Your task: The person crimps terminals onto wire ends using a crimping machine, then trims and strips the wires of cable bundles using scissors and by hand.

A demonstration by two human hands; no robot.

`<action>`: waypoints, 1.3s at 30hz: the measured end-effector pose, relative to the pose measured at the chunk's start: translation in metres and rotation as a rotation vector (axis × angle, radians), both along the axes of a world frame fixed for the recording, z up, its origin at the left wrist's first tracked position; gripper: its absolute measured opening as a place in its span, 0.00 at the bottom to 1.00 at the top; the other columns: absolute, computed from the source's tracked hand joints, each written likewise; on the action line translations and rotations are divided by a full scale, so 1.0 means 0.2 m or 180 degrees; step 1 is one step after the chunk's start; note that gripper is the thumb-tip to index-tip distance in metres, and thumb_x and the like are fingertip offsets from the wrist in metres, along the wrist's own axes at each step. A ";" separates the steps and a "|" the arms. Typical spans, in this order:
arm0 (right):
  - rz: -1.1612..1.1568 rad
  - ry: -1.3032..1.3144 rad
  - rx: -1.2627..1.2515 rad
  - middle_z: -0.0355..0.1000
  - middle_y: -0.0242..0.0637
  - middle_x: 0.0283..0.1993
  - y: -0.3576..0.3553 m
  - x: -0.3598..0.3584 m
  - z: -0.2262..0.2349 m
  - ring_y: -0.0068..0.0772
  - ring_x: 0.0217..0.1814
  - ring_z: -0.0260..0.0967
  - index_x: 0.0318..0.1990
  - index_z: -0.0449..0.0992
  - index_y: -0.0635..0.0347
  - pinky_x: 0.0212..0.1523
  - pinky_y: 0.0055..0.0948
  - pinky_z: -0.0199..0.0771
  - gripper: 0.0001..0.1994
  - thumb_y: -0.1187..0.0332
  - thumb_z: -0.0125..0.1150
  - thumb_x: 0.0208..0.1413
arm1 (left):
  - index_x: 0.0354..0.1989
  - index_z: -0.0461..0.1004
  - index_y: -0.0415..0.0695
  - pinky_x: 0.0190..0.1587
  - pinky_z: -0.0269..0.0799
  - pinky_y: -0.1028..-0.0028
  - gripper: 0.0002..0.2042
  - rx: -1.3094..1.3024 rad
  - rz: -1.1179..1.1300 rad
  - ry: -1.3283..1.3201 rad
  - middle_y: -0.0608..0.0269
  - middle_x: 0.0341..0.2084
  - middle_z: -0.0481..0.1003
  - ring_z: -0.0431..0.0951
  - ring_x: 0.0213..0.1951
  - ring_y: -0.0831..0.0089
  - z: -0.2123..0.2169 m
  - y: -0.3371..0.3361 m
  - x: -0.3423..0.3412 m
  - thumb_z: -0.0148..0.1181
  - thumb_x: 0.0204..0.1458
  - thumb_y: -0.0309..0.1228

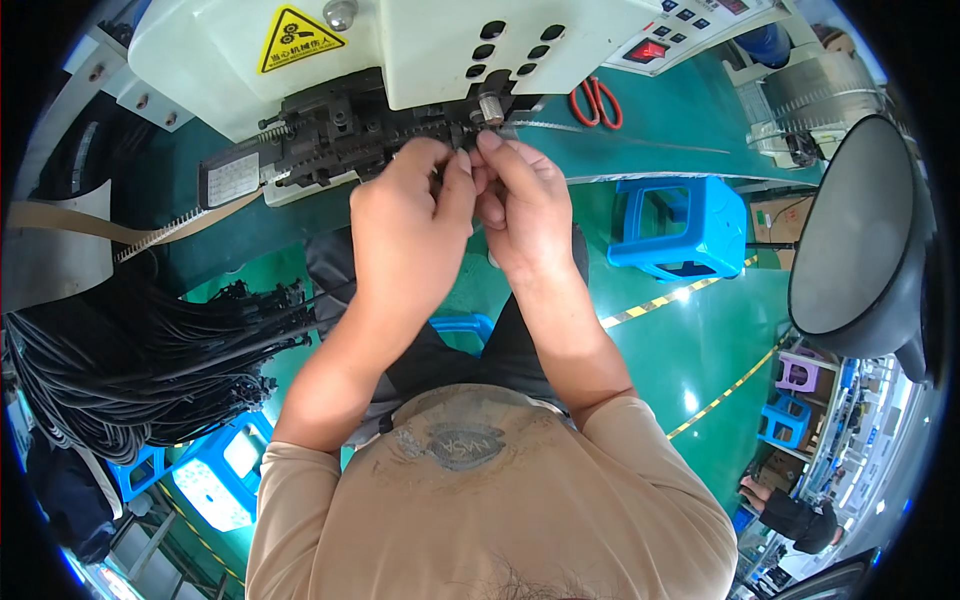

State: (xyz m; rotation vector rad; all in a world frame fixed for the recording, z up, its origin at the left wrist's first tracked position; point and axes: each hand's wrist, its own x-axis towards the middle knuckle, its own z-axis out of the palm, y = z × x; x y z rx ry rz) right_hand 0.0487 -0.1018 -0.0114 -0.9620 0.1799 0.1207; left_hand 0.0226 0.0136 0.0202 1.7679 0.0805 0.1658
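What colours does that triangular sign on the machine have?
The triangular sign is yellow with black markings, best in the head view.

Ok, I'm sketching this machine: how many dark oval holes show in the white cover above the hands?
6: three left holes and three right holes, each in a slanting column. More may be hidden.

my shirt (480, 530): tan, bottom centre | machine (430, 50): off-white and black, top | scissor handles (599, 103): red, upper right | stool (728, 225): blue, right | floor tape (655, 303): yellow-black stripes | cables (120, 370): black, left
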 end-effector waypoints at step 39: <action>0.0318 -0.1601 -0.7142 0.77 0.48 0.45 -0.68 0.84 -0.09 0.52 0.44 0.76 0.42 0.79 0.54 0.44 0.43 0.78 0.13 0.69 0.54 0.50 | 0.46 0.75 0.39 0.41 0.69 0.56 0.11 0.2805 -0.0135 0.0104 0.50 0.34 0.77 0.76 0.37 0.50 -0.80 0.82 -1.12 0.58 0.54 0.24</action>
